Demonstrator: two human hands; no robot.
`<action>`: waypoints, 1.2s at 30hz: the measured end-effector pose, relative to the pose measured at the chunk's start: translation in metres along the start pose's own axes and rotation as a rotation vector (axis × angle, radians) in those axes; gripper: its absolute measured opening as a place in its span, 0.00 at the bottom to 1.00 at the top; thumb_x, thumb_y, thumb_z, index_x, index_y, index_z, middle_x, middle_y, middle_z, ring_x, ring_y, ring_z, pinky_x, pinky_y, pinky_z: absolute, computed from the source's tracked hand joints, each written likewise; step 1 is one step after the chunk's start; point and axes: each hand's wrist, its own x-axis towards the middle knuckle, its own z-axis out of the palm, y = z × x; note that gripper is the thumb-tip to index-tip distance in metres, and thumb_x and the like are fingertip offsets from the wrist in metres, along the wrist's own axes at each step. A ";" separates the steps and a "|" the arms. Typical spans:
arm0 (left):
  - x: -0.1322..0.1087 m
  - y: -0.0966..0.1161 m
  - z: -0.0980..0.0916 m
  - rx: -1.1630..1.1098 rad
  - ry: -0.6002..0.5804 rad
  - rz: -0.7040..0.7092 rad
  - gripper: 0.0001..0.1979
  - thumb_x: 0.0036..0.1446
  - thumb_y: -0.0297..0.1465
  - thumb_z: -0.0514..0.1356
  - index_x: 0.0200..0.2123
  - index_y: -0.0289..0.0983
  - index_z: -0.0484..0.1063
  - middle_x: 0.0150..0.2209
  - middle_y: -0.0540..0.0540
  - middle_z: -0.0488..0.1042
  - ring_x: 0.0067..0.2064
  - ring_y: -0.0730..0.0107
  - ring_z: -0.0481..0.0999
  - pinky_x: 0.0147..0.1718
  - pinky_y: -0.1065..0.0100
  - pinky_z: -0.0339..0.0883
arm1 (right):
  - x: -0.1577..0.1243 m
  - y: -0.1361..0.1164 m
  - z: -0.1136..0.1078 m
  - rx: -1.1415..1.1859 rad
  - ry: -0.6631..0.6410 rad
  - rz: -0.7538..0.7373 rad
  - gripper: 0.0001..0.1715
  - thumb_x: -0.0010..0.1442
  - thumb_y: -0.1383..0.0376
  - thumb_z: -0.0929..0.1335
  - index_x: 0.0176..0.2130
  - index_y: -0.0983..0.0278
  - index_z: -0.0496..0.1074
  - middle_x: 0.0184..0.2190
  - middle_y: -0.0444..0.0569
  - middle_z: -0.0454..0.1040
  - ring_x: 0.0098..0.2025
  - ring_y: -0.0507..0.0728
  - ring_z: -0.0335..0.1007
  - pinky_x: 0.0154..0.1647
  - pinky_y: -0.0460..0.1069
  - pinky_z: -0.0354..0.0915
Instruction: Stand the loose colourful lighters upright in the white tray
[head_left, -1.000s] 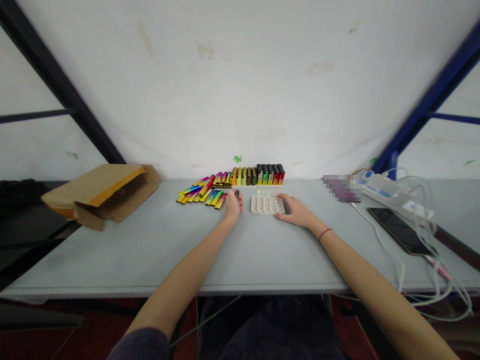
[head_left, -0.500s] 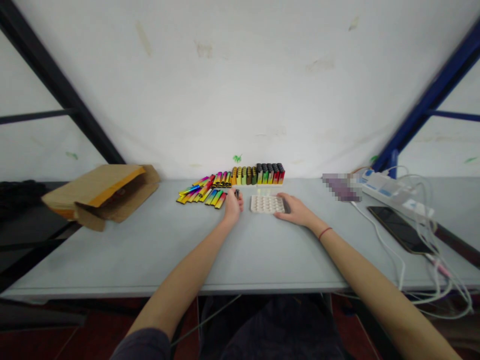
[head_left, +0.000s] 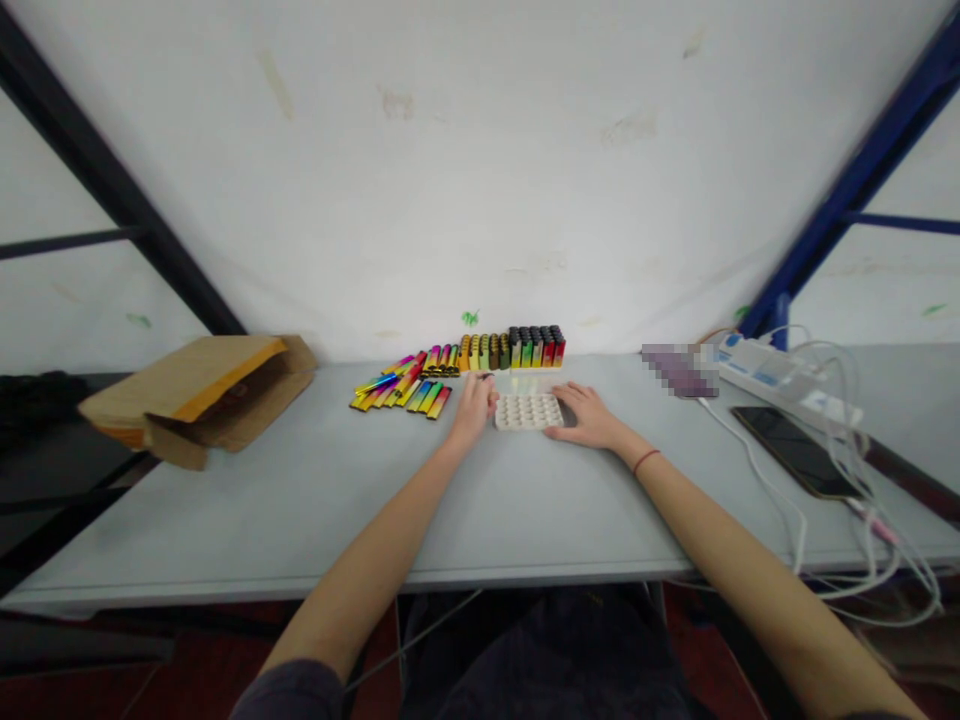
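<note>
My left hand (head_left: 474, 405) is closed around a lighter, of which only a small dark end (head_left: 485, 376) shows at the fingers. It is just off the left end of a white tray (head_left: 528, 412) with rows of round holes. My right hand (head_left: 589, 418) grips the tray's right end, thumb on the near side and fingers on the far side. Loose lighters with shiny rainbow wraps (head_left: 401, 388) lie in a pile left of my left hand. Behind the tray, black-topped lighters (head_left: 536, 347) stand upright in rows beside gold-ended ones (head_left: 485, 352).
An open brown cardboard box (head_left: 199, 395) lies on the left of the grey table (head_left: 337, 510). At the right are a phone (head_left: 795, 450), a white power strip (head_left: 787, 385) and tangled white cables (head_left: 757, 475). A white wall (head_left: 480, 180) rises behind the table.
My left hand has moved slightly right and up, closer to the tray's left end, with the lighter in its fingers. My right hand stays on the tray. The view has shifted slightly.
</note>
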 end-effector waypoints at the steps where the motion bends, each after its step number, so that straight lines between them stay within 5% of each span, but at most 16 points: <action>1: 0.000 0.001 0.004 0.043 -0.043 0.085 0.06 0.60 0.36 0.55 0.36 0.40 0.62 0.21 0.57 0.63 0.21 0.77 0.61 0.22 0.75 0.55 | 0.000 0.001 0.001 -0.001 -0.006 -0.002 0.45 0.54 0.43 0.71 0.62 0.64 0.65 0.64 0.62 0.65 0.67 0.74 0.54 0.65 0.70 0.49; 6: 0.005 0.009 0.029 0.329 -0.216 0.393 0.06 0.58 0.32 0.60 0.39 0.38 0.71 0.39 0.46 0.74 0.42 0.69 0.73 0.41 0.71 0.66 | 0.002 0.001 0.001 0.016 0.003 -0.016 0.46 0.53 0.42 0.72 0.61 0.65 0.66 0.61 0.63 0.68 0.64 0.72 0.61 0.63 0.65 0.55; 9: 0.013 0.006 0.043 0.444 -0.245 0.447 0.09 0.57 0.31 0.61 0.41 0.37 0.75 0.44 0.43 0.74 0.43 0.67 0.73 0.43 0.68 0.67 | 0.004 0.001 0.000 0.016 -0.010 -0.031 0.46 0.53 0.42 0.71 0.61 0.65 0.66 0.60 0.62 0.69 0.62 0.71 0.62 0.62 0.65 0.56; 17: 0.024 -0.012 0.047 0.565 -0.290 0.458 0.10 0.55 0.32 0.63 0.41 0.39 0.78 0.43 0.43 0.79 0.41 0.62 0.74 0.50 0.62 0.66 | 0.005 0.001 -0.002 0.022 -0.032 -0.053 0.46 0.55 0.42 0.70 0.62 0.64 0.64 0.59 0.60 0.70 0.61 0.71 0.62 0.61 0.65 0.57; 25: 0.031 -0.007 0.053 0.692 -0.256 0.451 0.07 0.55 0.34 0.63 0.37 0.39 0.79 0.36 0.44 0.78 0.39 0.60 0.74 0.44 0.65 0.66 | 0.004 -0.001 -0.004 0.023 -0.028 -0.046 0.46 0.54 0.41 0.70 0.62 0.64 0.64 0.59 0.61 0.70 0.62 0.72 0.62 0.62 0.66 0.57; 29: 0.024 0.005 0.029 0.924 -0.183 0.512 0.13 0.56 0.36 0.64 0.44 0.39 0.77 0.41 0.42 0.77 0.47 0.55 0.73 0.51 0.59 0.62 | 0.004 -0.002 -0.005 0.021 -0.037 -0.047 0.45 0.55 0.41 0.70 0.61 0.64 0.64 0.59 0.61 0.69 0.61 0.71 0.63 0.62 0.65 0.57; 34: 0.013 0.017 -0.041 1.160 0.285 0.523 0.09 0.58 0.28 0.58 0.25 0.37 0.73 0.37 0.36 0.75 0.59 0.40 0.62 0.57 0.44 0.51 | 0.004 -0.001 -0.004 0.016 -0.037 -0.047 0.45 0.55 0.43 0.70 0.61 0.65 0.64 0.60 0.62 0.69 0.62 0.72 0.63 0.61 0.66 0.57; 36: 0.010 0.016 -0.060 1.201 0.360 0.482 0.08 0.54 0.28 0.61 0.23 0.38 0.70 0.37 0.36 0.75 0.60 0.35 0.60 0.56 0.40 0.49 | 0.003 0.000 -0.003 0.015 -0.032 -0.047 0.45 0.55 0.43 0.70 0.62 0.65 0.64 0.60 0.62 0.69 0.62 0.72 0.62 0.62 0.66 0.57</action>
